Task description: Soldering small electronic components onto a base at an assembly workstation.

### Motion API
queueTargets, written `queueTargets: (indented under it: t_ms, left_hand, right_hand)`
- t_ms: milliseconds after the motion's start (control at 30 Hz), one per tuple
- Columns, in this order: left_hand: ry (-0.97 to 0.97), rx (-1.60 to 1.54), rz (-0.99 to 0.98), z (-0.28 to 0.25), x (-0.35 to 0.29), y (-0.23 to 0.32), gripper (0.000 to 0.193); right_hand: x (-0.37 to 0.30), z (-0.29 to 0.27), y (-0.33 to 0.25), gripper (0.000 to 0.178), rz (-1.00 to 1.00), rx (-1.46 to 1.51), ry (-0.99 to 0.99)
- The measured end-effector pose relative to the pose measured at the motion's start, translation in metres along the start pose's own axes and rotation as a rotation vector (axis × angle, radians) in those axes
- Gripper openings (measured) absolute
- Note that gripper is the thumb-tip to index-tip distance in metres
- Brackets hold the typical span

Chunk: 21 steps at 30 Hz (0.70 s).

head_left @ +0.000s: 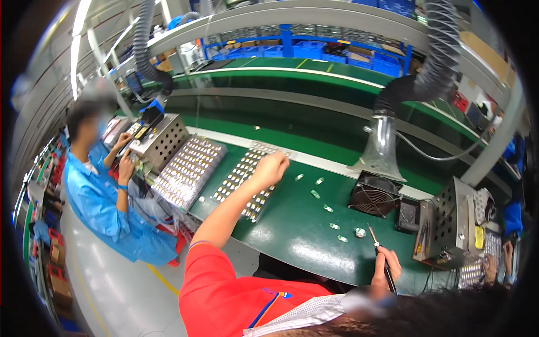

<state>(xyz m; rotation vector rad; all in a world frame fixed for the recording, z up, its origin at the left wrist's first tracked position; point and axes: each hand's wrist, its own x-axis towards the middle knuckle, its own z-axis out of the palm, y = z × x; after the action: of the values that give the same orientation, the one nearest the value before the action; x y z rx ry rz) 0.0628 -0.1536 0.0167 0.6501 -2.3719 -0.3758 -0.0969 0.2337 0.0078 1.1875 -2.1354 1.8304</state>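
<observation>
Well left of the black fan (374, 195), the left hand (273, 168) hovers over rows of small parts (238, 178) its wrist could dislodge; fingertips are hidden, grip untellable. Loose green boards (315, 194), just left of the fan, could scorch if the soldering iron (377, 244), clasped in the right hand (387, 268) on the fan's near side, swings left.

bench (303, 247): green | soldering-iron handle (388, 276): black | sleeve (209, 268): red | co-worker's coat (92, 196): blue
</observation>
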Motion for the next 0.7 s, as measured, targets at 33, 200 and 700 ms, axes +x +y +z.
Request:
queueTargets:
  t_ms: [33,200,700]
  left_hand:
    - [-0.079,-0.065,0.005,0.002,-0.010,0.014,0.009]
    - [-0.277,0.044,0.089,0.002,-0.038,0.045,0.012]
    - [0.518,0.167,0.709,-0.079,0.137,0.210,0.032]
  right_hand:
    - [0.000,-0.001,-0.001,0.014,0.018,0.000,-0.008]
    - [0.003,-0.029,-0.015,0.013,-0.101,-0.019,-0.028]
    - [0.128,-0.251,-0.067,0.009,0.012,-0.111,0.531]
